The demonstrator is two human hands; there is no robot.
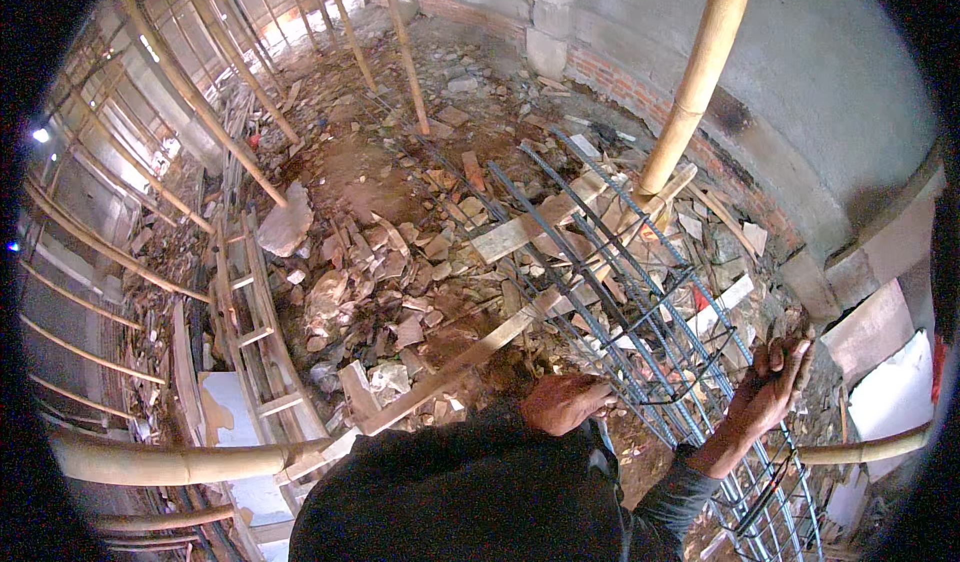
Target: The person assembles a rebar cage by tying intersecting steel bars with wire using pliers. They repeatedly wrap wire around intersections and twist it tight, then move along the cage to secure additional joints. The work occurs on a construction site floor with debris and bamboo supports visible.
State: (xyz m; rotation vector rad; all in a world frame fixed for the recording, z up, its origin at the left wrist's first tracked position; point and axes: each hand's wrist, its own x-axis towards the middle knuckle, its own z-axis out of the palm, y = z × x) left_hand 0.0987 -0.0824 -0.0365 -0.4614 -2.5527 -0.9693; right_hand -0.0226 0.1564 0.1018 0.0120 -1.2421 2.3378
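At near right, across the rebar cage point(655, 350), the curled left hand point(567, 404), its grip unclear, and open right hand point(762, 392) should steady opposite sides evenly.

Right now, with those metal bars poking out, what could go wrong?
The bare left hand and bare right hand might get scraped or pinched at the steel cage. Its uncovered bar ends could poke someone. Loose rubble covers much of the ground, so somebody might trip.
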